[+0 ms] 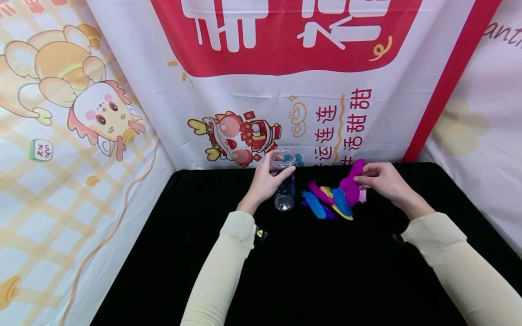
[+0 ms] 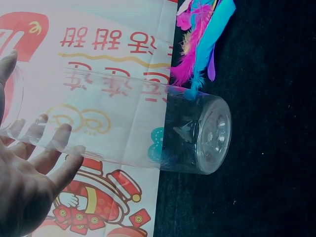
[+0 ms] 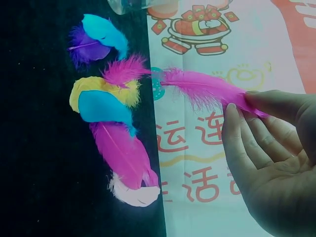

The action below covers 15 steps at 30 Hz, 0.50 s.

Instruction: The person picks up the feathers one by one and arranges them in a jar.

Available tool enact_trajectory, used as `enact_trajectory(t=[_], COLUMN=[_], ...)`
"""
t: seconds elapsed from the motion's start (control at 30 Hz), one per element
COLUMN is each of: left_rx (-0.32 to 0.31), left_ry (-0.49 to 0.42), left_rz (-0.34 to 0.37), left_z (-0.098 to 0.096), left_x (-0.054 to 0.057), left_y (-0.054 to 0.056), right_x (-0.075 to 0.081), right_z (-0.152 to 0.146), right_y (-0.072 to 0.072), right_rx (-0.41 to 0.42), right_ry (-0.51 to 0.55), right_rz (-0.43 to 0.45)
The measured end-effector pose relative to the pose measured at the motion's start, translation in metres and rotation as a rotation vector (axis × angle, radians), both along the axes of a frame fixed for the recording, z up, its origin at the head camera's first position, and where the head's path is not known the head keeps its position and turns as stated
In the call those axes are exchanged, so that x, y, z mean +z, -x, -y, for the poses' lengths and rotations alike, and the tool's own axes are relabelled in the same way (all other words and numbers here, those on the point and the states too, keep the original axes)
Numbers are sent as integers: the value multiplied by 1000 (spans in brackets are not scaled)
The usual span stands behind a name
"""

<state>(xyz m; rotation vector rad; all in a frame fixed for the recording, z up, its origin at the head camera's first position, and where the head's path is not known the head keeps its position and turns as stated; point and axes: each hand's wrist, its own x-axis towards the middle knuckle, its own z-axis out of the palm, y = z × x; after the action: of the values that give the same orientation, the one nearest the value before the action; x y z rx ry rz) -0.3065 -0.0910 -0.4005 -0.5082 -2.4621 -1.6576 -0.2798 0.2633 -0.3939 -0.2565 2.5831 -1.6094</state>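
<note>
My left hand [image 1: 266, 179] holds a clear plastic jar [image 1: 284, 202] round its upper part. The jar's round mouth [image 1: 283, 156] faces up without a lid, and its bottom shows in the left wrist view, with the fingers spread along its side. My right hand [image 1: 385, 182] pinches one end of a magenta feather [image 3: 205, 88] between thumb and fingertips. Below it lies a loose cluster of feathers: a yellow feather [image 3: 79, 94], a blue feather [image 3: 104, 106], a magenta feather [image 3: 123, 150], a whitish-pink feather [image 3: 137, 196] and a purple feather [image 3: 91, 51].
The feathers lie on a black-covered table [image 1: 326, 271], to the right of the jar. A printed white and red cloth [image 1: 261, 90] hangs right behind the table's back edge. Another patterned cloth [image 1: 49, 203] hangs along the left side.
</note>
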Motion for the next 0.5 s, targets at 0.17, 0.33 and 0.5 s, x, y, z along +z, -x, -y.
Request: enact_trajectory(t=[0.17, 0.33, 0.5], left_rx=[-9, -6, -1], left_ry=[-7, -5, -3], left_rz=[5, 4, 8], left_z=[1, 1, 1], left_x=[-1, -1, -1], left_y=[0, 0, 1], right_x=[4, 6, 8], right_z=[3, 7, 13], right_y=[1, 3, 2], right_rx=[-4, 1, 7], right_ry=[-12, 9, 40], right_rz=[-25, -34, -39])
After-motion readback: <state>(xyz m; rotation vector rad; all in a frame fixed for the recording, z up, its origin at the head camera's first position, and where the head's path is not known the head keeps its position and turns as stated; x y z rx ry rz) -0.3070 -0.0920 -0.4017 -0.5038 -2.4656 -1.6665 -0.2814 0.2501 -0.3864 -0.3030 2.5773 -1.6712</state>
